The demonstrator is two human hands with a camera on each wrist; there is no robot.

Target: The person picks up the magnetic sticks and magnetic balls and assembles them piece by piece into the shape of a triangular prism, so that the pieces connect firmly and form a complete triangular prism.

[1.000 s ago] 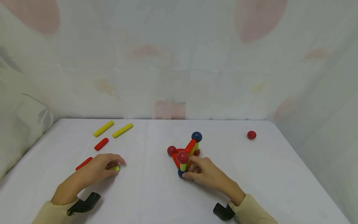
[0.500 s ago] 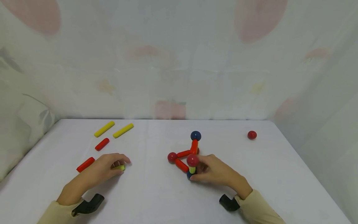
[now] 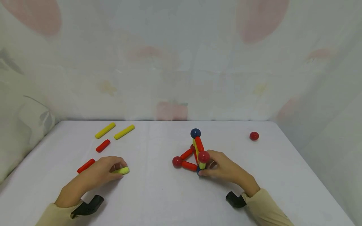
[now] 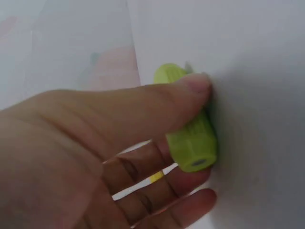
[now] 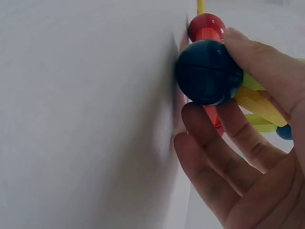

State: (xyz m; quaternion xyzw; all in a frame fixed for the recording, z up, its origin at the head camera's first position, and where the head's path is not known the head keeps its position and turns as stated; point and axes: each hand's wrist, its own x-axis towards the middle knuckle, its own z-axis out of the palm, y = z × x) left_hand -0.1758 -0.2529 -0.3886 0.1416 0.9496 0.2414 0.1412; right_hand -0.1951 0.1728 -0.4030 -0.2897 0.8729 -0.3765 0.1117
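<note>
My left hand (image 3: pixel 97 172) pinches a short yellow-green magnetic rod (image 4: pixel 191 148) between thumb and fingers, close over the white table. In the left wrist view a grey spot marks the rod's near end. On the right, my right hand (image 3: pixel 227 169) grips the blue ball (image 5: pixel 207 71) at the near lower corner of a ball-and-rod frame. Its base is a triangle of red rods with a red ball (image 3: pixel 177 161) at the left corner. Short upright rods carry a red ball (image 3: pixel 203 156) and a blue ball (image 3: pixel 195 133), joined by a red rod (image 3: pixel 199 144). Fingers hide part of the near corner.
Two longer yellow rods (image 3: pixel 124 132) lie at the back left of the table (image 3: pixel 158 201). Nearer are two loose red rods (image 3: pixel 103 146), one beside the left wrist. A single red ball (image 3: pixel 254 136) sits at the back right. A patterned cloth hangs behind.
My right hand has shifted right, turning the frame so its near corner swings right and its far blue ball slightly left. The left hand moved slightly right, then back; more of its yellow-green rod shows.
</note>
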